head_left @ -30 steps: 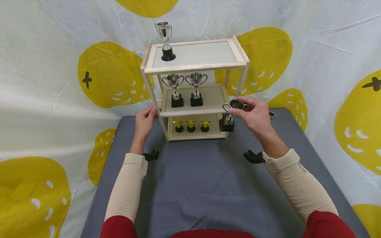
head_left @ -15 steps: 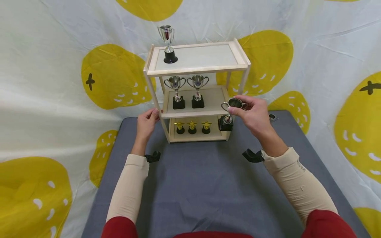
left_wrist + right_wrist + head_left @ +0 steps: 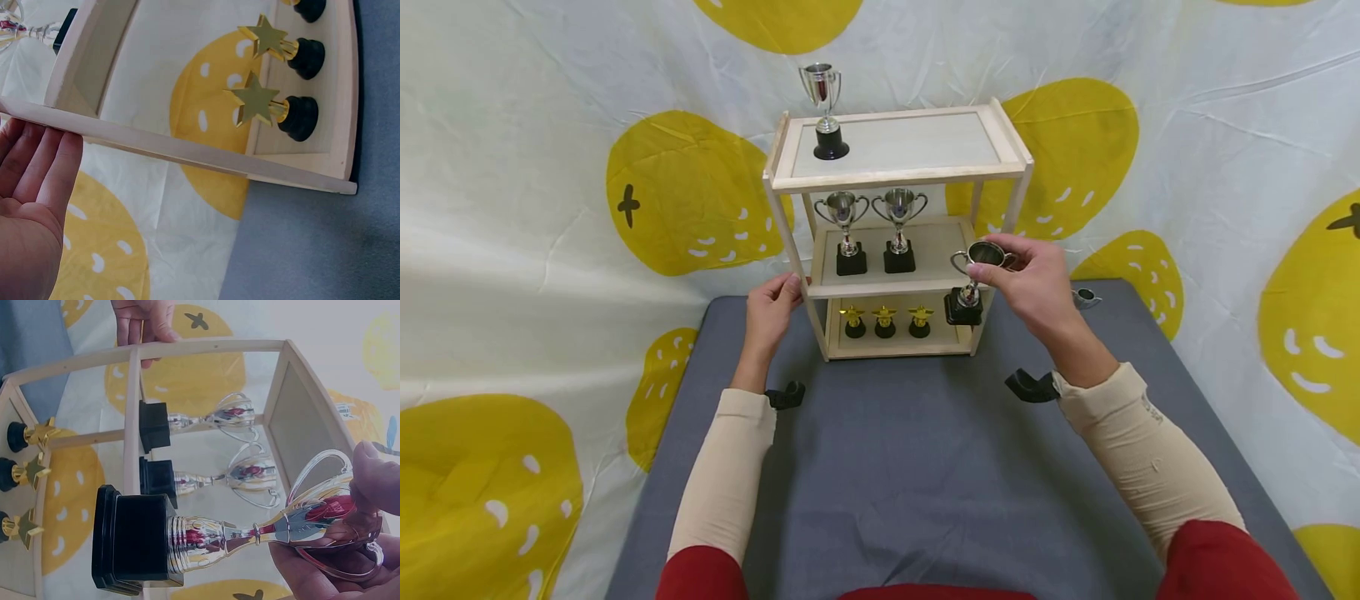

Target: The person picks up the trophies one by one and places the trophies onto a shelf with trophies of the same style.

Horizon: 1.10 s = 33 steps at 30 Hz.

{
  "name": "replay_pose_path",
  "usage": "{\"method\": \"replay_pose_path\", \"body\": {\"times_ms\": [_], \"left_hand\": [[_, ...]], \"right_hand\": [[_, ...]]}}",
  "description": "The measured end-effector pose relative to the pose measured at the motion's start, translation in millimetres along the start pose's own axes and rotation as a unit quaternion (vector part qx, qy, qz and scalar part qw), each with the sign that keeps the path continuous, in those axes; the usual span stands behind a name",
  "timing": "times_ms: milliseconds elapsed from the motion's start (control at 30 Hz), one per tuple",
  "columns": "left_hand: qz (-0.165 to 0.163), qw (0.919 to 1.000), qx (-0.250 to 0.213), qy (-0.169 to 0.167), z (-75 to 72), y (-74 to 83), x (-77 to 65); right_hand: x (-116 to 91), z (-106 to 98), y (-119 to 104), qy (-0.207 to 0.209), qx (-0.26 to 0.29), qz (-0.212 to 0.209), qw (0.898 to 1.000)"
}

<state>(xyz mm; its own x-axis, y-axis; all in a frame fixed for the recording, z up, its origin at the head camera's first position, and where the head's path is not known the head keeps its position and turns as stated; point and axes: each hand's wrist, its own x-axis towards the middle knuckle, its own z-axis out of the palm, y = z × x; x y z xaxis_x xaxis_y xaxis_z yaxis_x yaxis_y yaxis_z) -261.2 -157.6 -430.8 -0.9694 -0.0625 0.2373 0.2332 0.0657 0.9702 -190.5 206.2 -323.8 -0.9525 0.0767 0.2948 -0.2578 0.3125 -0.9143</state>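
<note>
My right hand (image 3: 1033, 279) grips a silver two-handled trophy cup (image 3: 200, 540) by its bowl, thumb on one side and fingers on the other. Its square black base (image 3: 964, 307) overlaps the front right of the wooden shelf (image 3: 895, 290), around middle-board height. On the left, my left hand (image 3: 769, 312) holds the shelf's front post, its fingers (image 3: 53, 162) reaching behind the wood. Two matching trophies (image 3: 851, 242) (image 3: 898, 237) stand upright side by side on the middle board. Gold star trophies (image 3: 300, 119) line the bottom board.
A taller silver cup with a round black base (image 3: 831, 137) stands at the left of the top board. Behind my right hand, another small silver cup (image 3: 1084, 297) shows on the grey table (image 3: 887, 467). A fruit-patterned cloth (image 3: 1210, 150) hangs behind the shelf.
My right hand has carried the trophy slightly left and up, closer to the middle board. The left hand stays at the post; the head view has shifted a little.
</note>
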Motion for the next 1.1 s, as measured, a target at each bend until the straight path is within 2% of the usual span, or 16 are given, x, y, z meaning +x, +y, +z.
{"method": "replay_pose_path", "body": {"times_ms": [267,467,867,1100], "left_hand": [[0.0,1.0,-0.002,0.004,0.0,0.1,-0.3],[0.007,1.0,0.002,0.005,0.2,0.1,2.6],[-0.018,0.9998,-0.005,-0.004,-0.3,1.6,1.4],[-0.015,0.9999,0.001,-0.004,-0.5,1.6,1.6]], "right_hand": [[4.4,4.3,-2.0,-0.007,-0.015,0.006,1.0],[9.9,7.9,-3.9,-0.004,0.0,0.011,1.0],[14.3,10.9,-4.3,-0.008,0.001,0.014,1.0],[17.2,12.4,-4.8,-0.01,-0.004,0.019,1.0]]}}
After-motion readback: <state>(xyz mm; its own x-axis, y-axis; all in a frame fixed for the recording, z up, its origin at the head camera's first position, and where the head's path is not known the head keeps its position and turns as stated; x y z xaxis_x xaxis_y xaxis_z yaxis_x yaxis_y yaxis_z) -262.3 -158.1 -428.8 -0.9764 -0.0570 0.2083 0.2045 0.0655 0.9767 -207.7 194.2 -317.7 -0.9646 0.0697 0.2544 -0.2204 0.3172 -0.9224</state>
